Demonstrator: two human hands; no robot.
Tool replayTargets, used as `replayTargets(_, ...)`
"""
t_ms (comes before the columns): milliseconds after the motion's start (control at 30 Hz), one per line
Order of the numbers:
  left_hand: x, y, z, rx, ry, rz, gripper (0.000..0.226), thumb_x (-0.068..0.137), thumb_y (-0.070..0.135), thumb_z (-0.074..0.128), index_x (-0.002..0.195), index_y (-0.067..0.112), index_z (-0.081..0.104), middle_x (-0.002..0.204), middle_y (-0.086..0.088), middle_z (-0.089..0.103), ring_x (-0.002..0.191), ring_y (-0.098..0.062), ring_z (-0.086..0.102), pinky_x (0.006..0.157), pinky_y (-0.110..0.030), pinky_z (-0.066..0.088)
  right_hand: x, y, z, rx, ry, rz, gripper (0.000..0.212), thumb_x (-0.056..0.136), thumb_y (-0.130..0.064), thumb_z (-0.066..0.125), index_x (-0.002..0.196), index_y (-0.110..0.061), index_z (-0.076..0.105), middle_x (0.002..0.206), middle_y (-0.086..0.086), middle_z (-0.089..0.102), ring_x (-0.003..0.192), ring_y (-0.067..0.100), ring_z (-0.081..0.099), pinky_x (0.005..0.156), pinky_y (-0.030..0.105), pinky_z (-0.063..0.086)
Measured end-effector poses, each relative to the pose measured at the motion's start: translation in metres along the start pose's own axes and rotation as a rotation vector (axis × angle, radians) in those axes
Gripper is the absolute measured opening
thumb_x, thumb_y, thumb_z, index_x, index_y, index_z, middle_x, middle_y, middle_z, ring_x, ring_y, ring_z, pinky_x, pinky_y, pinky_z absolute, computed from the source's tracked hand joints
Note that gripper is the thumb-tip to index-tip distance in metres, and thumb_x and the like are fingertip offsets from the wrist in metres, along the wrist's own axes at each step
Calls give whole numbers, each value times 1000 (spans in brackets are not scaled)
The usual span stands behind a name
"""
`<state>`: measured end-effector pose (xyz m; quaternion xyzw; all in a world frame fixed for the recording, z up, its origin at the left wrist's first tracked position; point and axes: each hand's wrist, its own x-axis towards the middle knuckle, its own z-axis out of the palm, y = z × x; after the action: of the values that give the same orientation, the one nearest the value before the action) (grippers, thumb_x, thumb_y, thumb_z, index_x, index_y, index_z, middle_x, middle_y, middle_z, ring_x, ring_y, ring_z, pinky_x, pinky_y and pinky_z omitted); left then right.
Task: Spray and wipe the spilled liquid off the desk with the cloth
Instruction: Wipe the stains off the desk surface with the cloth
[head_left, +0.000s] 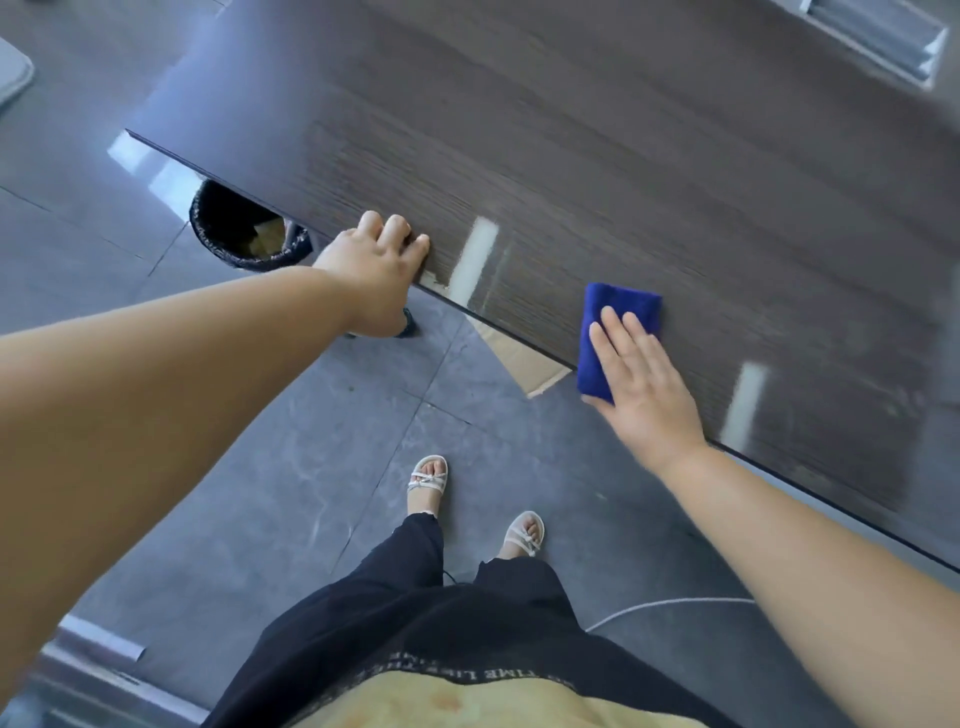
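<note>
Nearest the lens: yellow top (467, 701) & black trousers (415, 613), w/ two sandalled feet (428, 475) on grey floor tiles (260, 467) below. The left forearm runs up from near-left to the left hand (382, 260), whose fingers bend over the near edge of the desk (623, 156), knuckles up, thumb hidden under the lip; it reads as a bracing grip. To the right, the right hand (641, 384) lies flat, fingers straight & a bit spread, pressing the blue cloth (615, 312). The cloth is folded to a pad on the desk top right at the near edge, its near corner at or just over that edge. No spray bottle in view. The spill itself: can't tell, b/c the surface is motion-blurred & carries pale glare stripes (475, 260). Below the desk: a black waste bin (244, 228) at left, flat cardboard (524, 364) between the hands, a pale cable (670, 603) on the floor near-right. The step in hand looks like the wipe, prob. w/ spraying already behind it. To do it well: get the whole palm onto the pad so pressure is even, stroke away from the edge so liquid isn't pushed off onto the cardboard, overlap passes, refold to a dry face once soaked, & check the sheen vs. the glare before calling it dry. The left hand should stay out of the wipe path.
</note>
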<state>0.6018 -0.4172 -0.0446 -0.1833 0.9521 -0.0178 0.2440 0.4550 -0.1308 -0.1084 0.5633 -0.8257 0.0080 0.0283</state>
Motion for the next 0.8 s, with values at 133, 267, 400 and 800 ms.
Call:
replayTargets(133,0,-2,2,-6,18,17,84,83,39,55,149,14,9,144,-10,21,127,-32,26,102,-36,34,18,-22,3,-9,-20,118,74,85,-42,49,142,-2,24,147,20,35,135,38,33,107,48,32)
replayTargets(267,2,-12,3,-286,70,-25,68,83,21,54,146,20,26,141,-6,28,127,-29,27,101,-37,35,88,-81,9,28,5,92,91,67,-33,81,139,-1,36,144,20,41,129,39,43,102,49,38)
replayTargets(400,0,-30,9,-503,185,-152,61,84,9,49,143,18,34,144,-5,30,135,-27,19,109,-36,25,136,-126,4,38,-39,82,84,84,-38,66,147,-6,21,154,13,23,141,32,25,113,43,23)
replayTargets(800,-2,-97,28,-252,106,-156,72,84,19,54,149,18,21,150,-7,20,131,-33,20,109,-41,31,80,-66,3,36,-48,-34,91,69,-25,82,141,-6,28,144,18,41,134,32,30,108,47,29)
